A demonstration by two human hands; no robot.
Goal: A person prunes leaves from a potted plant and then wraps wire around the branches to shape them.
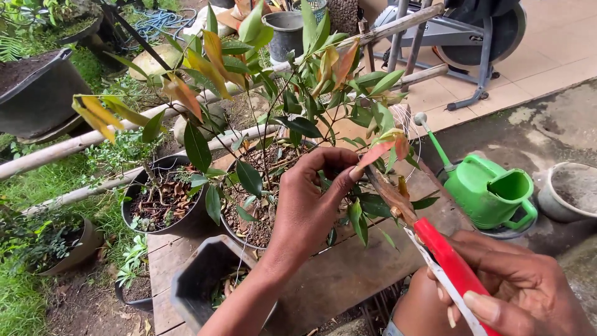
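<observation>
A potted shrub (292, 118) with green, yellow and reddish leaves grows in a black pot (231, 225) on a wooden pallet table (348, 267). My left hand (311, 199) reaches in from below and pinches a reddish leaf (378, 152) on a thin twig. My right hand (516, 289) at the lower right grips red-handled pruning shears (429, 239). Their rusty blades (388, 193) lie right beside the pinched twig, close to my left fingertips.
A second black pot (163, 202) stands left of the shrub, a square black planter (205, 280) in front. A green watering can (488, 190) and a grey bowl (569, 190) sit to the right. Bamboo poles (93, 140), grass and an exercise machine (460, 37) lie behind.
</observation>
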